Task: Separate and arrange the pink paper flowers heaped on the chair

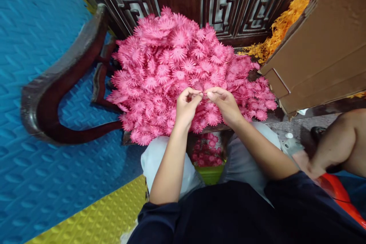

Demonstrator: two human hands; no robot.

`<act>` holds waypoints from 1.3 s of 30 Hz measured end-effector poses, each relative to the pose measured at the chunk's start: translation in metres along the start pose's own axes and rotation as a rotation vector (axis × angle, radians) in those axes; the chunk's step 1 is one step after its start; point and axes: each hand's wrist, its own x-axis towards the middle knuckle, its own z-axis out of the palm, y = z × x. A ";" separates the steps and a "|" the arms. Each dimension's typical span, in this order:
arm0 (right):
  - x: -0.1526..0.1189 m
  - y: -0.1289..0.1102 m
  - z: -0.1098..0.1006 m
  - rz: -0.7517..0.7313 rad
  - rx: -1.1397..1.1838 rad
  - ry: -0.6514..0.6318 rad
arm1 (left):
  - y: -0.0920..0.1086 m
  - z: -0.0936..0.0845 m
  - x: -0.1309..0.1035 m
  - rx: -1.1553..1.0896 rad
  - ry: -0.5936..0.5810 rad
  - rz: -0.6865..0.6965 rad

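A big heap of pink artificial flowers (177, 57) lies on a dark wooden bench seat. Over its front part, my left hand (188, 105) and my right hand (224, 103) meet nearly fingertip to fingertip. Each hand has thumb and index finger pinched on a small pink flower piece held between them; its outline blends with the heap behind. Below, between my knees, more pink flowers (208, 148) lie in a green container (210, 174).
A curved wooden armrest (45, 95) stands at the left over blue matting. At the right are a cardboard box (320, 57), orange artificial flowers (281, 26), another person's bare leg (340, 141) and a red stool (340, 194). Carved wooden panels (223, 4) rise behind.
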 end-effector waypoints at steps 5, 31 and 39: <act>0.001 0.000 -0.002 -0.060 -0.020 0.076 | 0.000 0.000 -0.002 0.157 -0.057 0.130; 0.004 0.000 -0.007 0.300 0.342 0.104 | -0.001 0.006 -0.008 0.172 0.059 0.303; -0.005 0.003 0.000 -0.059 0.122 0.162 | -0.001 0.014 -0.016 0.194 0.100 0.347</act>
